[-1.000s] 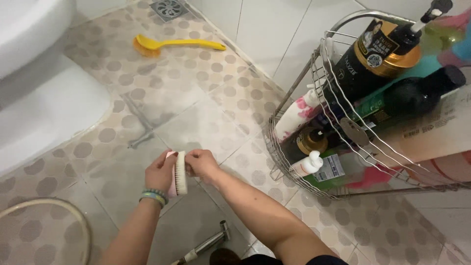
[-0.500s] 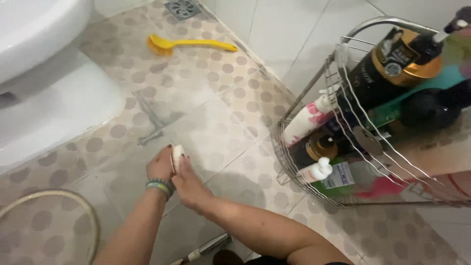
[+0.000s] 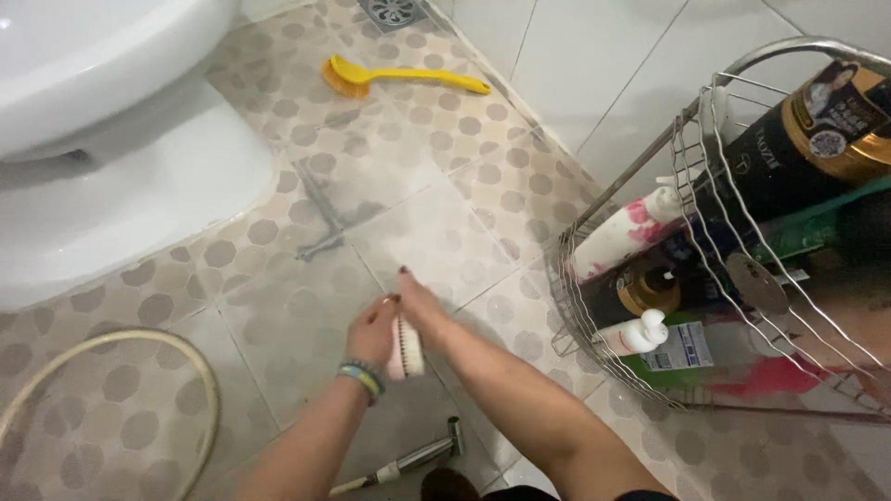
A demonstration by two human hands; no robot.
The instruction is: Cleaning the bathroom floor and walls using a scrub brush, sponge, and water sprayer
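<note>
My left hand [image 3: 371,330], with beaded bracelets on its wrist, grips a small pink scrub brush [image 3: 406,350] with white bristles, held on edge just above the patterned floor tiles [image 3: 278,306]. My right hand [image 3: 419,303] lies stretched out against the bristle side of the brush, fingers straight and pointing away from me. Whether the brush touches the floor is hidden by the hands.
A white toilet base [image 3: 111,186] fills the left. A yellow long-handled brush [image 3: 408,76] lies near a floor drain [image 3: 392,9]. A wire rack [image 3: 594,334] of bottles stands at the right. A hose [image 3: 200,390] and a metal sprayer [image 3: 418,456] lie near me.
My right hand has gone from pinching the brush to lying flat along it. Both hands have shifted slightly toward me and to the right; the view has swung left toward the toilet.
</note>
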